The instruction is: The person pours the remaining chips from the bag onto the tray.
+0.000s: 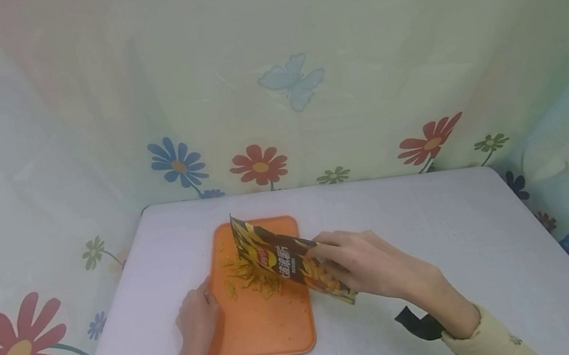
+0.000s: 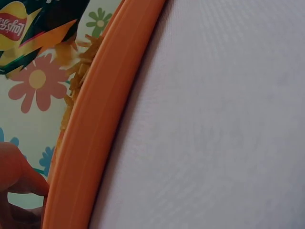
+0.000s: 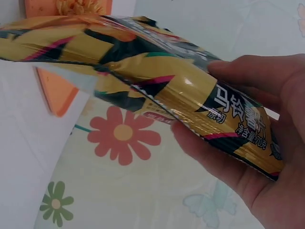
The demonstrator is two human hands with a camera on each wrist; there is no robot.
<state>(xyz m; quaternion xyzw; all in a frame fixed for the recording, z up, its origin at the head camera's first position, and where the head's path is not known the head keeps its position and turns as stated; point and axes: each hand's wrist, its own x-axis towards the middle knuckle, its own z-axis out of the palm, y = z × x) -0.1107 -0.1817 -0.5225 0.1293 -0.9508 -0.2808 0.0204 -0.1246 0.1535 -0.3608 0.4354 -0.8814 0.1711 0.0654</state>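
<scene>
A black and yellow Lay's chip bag point(image 1: 287, 256) slants over an orange tray point(image 1: 262, 332), its far end raised and tilted to the left. My right hand point(image 1: 367, 260) grips the bag's near end, thumb on one side and fingers on the other, as the right wrist view shows on the bag point(image 3: 190, 95). Golden chips point(image 1: 244, 277) lie heaped on the tray under the bag, with a few crumbs around. At the tray's left edge my left hand point(image 1: 197, 317) holds the rim; in the left wrist view its fingers point(image 2: 21, 171) touch the tray's side point(image 2: 95, 124).
The tray stands on a table with a white cloth point(image 1: 404, 215). Behind and at both sides hangs a curtain point(image 1: 353, 119) printed with flowers and a butterfly. A black strap point(image 1: 420, 325) hangs at the right wrist.
</scene>
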